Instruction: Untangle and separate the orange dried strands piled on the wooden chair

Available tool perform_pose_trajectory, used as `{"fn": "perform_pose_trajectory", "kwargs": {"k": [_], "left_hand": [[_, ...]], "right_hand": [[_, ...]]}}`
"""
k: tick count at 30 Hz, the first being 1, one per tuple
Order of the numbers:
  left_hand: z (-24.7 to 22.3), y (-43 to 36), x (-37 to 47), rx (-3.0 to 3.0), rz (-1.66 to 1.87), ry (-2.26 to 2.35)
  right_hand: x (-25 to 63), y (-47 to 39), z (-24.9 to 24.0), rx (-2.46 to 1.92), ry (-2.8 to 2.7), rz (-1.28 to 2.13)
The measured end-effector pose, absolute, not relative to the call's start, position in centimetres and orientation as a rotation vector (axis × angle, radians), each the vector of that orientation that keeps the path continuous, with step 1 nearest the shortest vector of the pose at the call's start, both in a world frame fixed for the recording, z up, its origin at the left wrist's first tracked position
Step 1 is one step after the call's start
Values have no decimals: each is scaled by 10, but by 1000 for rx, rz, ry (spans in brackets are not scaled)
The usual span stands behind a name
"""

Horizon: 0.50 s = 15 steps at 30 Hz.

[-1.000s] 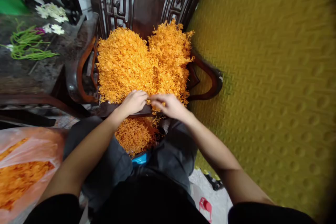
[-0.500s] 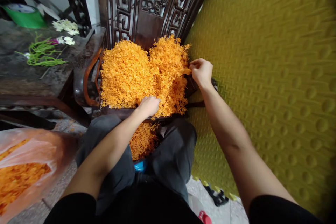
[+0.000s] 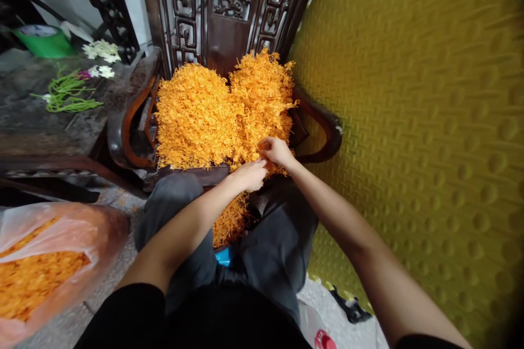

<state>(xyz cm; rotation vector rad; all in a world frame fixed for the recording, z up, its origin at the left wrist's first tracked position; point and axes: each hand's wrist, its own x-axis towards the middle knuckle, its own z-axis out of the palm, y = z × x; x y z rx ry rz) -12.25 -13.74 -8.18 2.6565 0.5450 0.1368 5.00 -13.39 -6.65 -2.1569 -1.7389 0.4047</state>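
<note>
Two large heaps of small orange flowers, the left heap (image 3: 196, 114) and the right heap (image 3: 262, 87), rest on the seat of a dark carved wooden chair (image 3: 227, 41). At the front of the right heap, my two hands come close together. My left hand (image 3: 250, 175) is closed, fingertips pointing right, low against the flowers. Just above it my right hand (image 3: 278, 151) is pinched, thumb and fingers towards the left. Whatever is between the fingers of either hand is too small to tell apart from the orange behind. Between my knees lies a lower orange pile (image 3: 229, 221).
On my left a dark wooden table (image 3: 24, 125) holds a green tape roll (image 3: 43, 41), white flowers (image 3: 102, 50) and green stems (image 3: 71, 90). Below it sits a plastic bag (image 3: 102, 229) of orange flowers. A yellow textured mat (image 3: 409, 92) stands along the right.
My right hand has moved left and down from the right heap's outer edge to beside my left hand. My left hand has shifted slightly right. The chair's right armrest is now uncovered.
</note>
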Motion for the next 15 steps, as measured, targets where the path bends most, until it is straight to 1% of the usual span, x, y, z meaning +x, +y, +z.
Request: {"fn": "perform_pose_trajectory", "kwargs": {"k": [4,7,10,13,15], "left_hand": [[-81,-109,-136,2641,241,646],[-89,-84,-151,2600,318,796],[-106,-73,-166,2603,255,981],[-123,-76,-175,2732,181,1009],[-129,-78,-177,2798,227,1027]], "right_hand": [[64,-138,-65,-2113,-1635,255],[70,-143,-61,-2058,-1596,121],[77,-144,-53,-2002,-1586,41],[83,-143,-43,-1946,-1631,-20],[86,-141,-37,-1919,-1669,-80]]}}
